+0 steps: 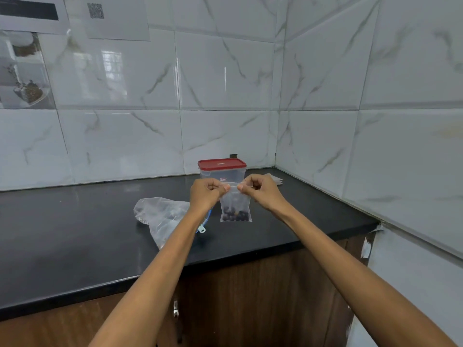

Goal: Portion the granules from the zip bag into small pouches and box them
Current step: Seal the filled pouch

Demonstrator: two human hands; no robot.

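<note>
At frame centre, the left hand (pixel 205 194) and right hand (pixel 260 190) pinch the top corners of a small clear plastic pouch (pixel 235 205) of dark granules (pixel 235 216), held above the black bench (pixel 75 234). It looks light, limp and slippery; the stiffer seal strip seems the best grip.

Hardly anything here can be read. The clear box (pixel 222 173) with the red lid (pixel 221 163) carries a small red label (pixel 223 179) on its front wall, but its letters are too small to make out. On the tiled wall, a paper sheet (pixel 117 18) bears a QR code (pixel 95 10), blurred, and a second sheet (pixel 30 13) shows a black bar (pixel 28 11) with no legible words.
</note>
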